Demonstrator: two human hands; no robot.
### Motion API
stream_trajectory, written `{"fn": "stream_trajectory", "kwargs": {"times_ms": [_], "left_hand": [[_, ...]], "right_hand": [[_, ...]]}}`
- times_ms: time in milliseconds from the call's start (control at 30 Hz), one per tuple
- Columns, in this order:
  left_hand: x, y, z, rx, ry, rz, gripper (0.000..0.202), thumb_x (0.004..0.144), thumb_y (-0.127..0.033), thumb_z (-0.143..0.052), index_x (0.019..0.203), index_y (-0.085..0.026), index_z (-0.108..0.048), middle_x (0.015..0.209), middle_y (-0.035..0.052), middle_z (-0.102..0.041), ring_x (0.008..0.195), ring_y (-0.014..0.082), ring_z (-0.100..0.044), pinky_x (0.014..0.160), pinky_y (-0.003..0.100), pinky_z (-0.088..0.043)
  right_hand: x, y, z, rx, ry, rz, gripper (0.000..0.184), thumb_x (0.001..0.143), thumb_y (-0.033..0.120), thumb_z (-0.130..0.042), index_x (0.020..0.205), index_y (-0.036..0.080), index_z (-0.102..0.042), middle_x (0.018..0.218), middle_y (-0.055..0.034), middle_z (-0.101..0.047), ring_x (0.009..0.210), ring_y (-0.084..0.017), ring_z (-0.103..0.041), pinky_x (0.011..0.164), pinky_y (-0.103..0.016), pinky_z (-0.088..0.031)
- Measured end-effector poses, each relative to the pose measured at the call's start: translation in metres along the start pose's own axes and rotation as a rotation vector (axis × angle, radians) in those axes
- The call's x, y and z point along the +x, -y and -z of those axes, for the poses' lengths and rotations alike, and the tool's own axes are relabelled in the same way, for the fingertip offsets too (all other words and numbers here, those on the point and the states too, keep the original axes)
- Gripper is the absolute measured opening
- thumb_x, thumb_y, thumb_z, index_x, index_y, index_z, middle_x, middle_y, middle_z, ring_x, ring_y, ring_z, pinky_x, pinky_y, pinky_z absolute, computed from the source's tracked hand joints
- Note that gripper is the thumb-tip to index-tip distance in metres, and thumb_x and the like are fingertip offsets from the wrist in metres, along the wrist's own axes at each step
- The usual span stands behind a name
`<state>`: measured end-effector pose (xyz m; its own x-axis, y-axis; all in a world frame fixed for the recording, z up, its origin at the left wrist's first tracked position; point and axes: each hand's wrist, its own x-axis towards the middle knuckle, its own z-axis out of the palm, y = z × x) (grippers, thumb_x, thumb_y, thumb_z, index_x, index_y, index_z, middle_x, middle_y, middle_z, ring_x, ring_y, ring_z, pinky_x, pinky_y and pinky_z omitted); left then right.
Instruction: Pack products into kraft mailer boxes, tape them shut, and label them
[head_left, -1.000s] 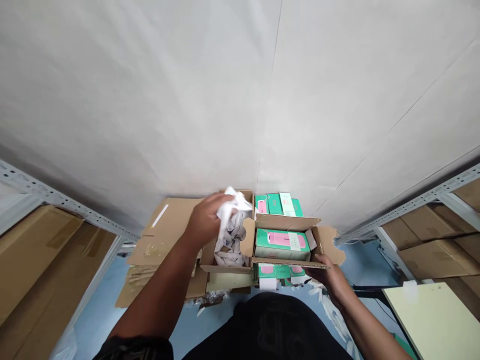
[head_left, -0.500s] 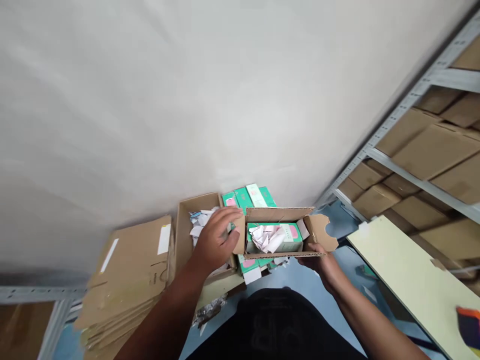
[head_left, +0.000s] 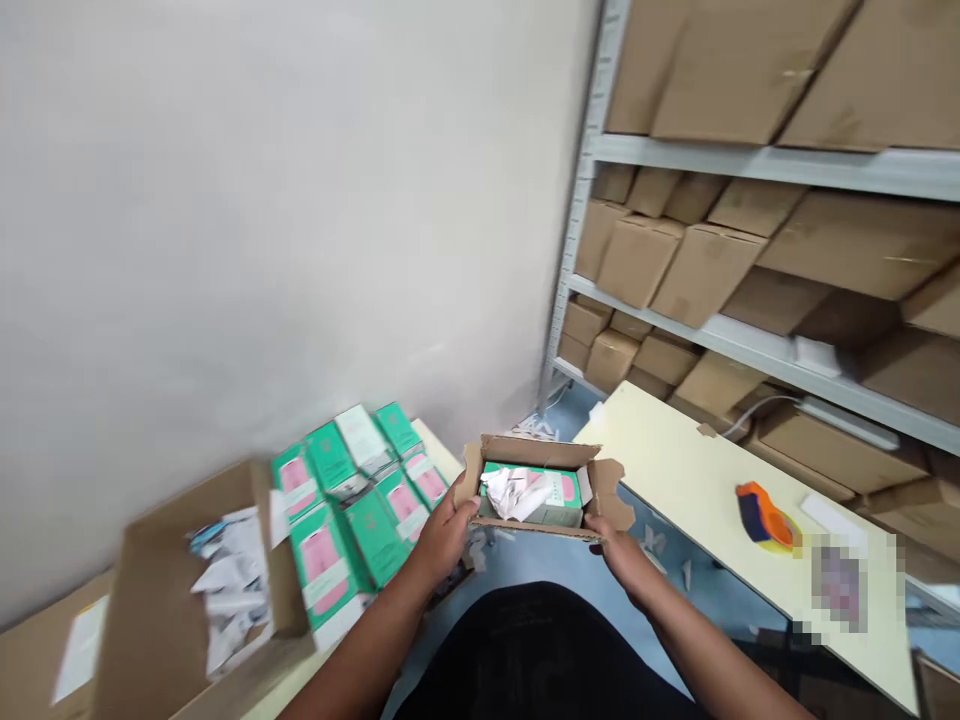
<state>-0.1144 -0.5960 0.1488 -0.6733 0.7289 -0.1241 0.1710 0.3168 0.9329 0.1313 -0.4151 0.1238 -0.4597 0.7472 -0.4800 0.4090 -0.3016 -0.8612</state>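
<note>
Between both hands I hold an open cardboard box, its end flaps spread outward. Inside lies a green and pink product box, partly covered by crumpled white paper. My left hand is closed on the box's left end, and my right hand grips its near right corner from below. To the left, several green product boxes stand grouped on a table, beside a larger cardboard box with crumpled paper in it.
On the right is a cream table bearing an orange and dark blue tape dispenser. Behind it, metal shelving holds many cardboard boxes. Paper scraps lie on the blue floor. A pale wall rises behind the left table.
My view has turned right, toward the shelves and cream table. My left hand has gone from the box's left flap to gripping its left end; the box has moved away from the green boxes.
</note>
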Motion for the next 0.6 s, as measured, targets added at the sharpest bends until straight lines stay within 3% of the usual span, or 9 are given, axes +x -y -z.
{"fn": "stream_trajectory", "kwargs": {"times_ms": [133,300,467,600], "left_hand": [[0.031,-0.012,-0.092,0.006,0.063,0.078,0.054,0.092,-0.044,-0.053,0.141,-0.024,-0.06,0.145,0.0072,-0.063,0.14,0.0303,-0.053,0.12,0.048,-0.039],[0.066,-0.032,-0.19,0.058,0.215,0.008,0.061,0.099,-0.055,-0.041,0.144,-0.018,-0.058,0.152,0.0117,-0.056,0.148,0.0259,-0.044,0.125,0.045,-0.031],[0.104,-0.056,-0.259,0.081,0.36,-0.048,0.069,0.1,-0.065,-0.036,0.148,-0.02,-0.054,0.158,0.011,-0.049,0.152,0.0269,-0.037,0.127,0.046,-0.025],[0.145,-0.06,-0.306,0.076,0.452,-0.083,0.074,0.1,-0.069,-0.029,0.151,-0.019,-0.049,0.16,0.0117,-0.046,0.153,0.0257,-0.036,0.127,0.043,-0.025]], "right_hand": [[0.022,-0.028,0.079,0.073,-0.095,-0.03,0.035,0.082,0.053,-0.066,0.095,0.022,-0.075,0.098,-0.0069,-0.077,0.095,-0.027,-0.069,0.074,-0.034,-0.055],[0.047,-0.061,0.158,0.283,-0.24,-0.164,0.041,0.076,0.051,-0.074,0.102,0.02,-0.073,0.084,-0.0045,-0.077,0.075,-0.023,-0.07,0.064,-0.031,-0.053],[0.073,-0.078,0.208,0.367,-0.359,-0.202,0.04,0.078,0.054,-0.072,0.095,0.017,-0.073,0.083,-0.0052,-0.076,0.076,-0.022,-0.072,0.066,-0.029,-0.054],[0.1,-0.084,0.232,0.439,-0.447,-0.186,0.048,0.079,0.057,-0.069,0.107,0.017,-0.072,0.096,-0.0066,-0.077,0.085,-0.023,-0.073,0.072,-0.031,-0.055]]}}
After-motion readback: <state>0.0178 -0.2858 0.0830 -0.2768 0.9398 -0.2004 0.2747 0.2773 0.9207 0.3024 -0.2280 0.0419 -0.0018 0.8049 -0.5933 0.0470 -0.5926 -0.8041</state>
